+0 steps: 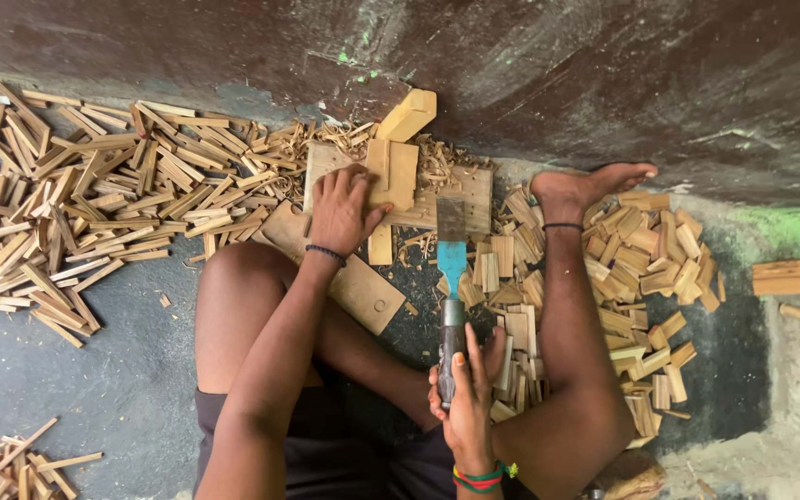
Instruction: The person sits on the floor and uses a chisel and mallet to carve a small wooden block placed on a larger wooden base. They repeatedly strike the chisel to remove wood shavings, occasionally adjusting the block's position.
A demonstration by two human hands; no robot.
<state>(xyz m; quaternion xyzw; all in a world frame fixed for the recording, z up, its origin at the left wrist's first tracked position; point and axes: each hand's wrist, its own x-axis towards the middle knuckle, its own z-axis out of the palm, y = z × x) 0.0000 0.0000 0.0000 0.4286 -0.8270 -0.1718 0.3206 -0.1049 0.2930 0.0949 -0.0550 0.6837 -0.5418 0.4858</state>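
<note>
**Chisel on board, slat pinned, big piles both sides**

I see left hand (343, 209) pressing flat on a wood slat (381, 199) at the work board (474, 190) left edge. Right hand (465, 393) closed around the chisel (452, 278), blade at the board's near edge. Judging by piles: many cut pieces (94, 204) left, stacked blanks (645, 268) right. Foot (585, 185) crowds the board's right edge.

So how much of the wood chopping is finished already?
Quite a lot looks done: a big pile of cut strips lies to the left. In hand now: the left hand presses a small wood piece on the work board, and the right hand grips a blue-bladed chisel. Probably left: the stubby blocks heaped by the foot.
</note>
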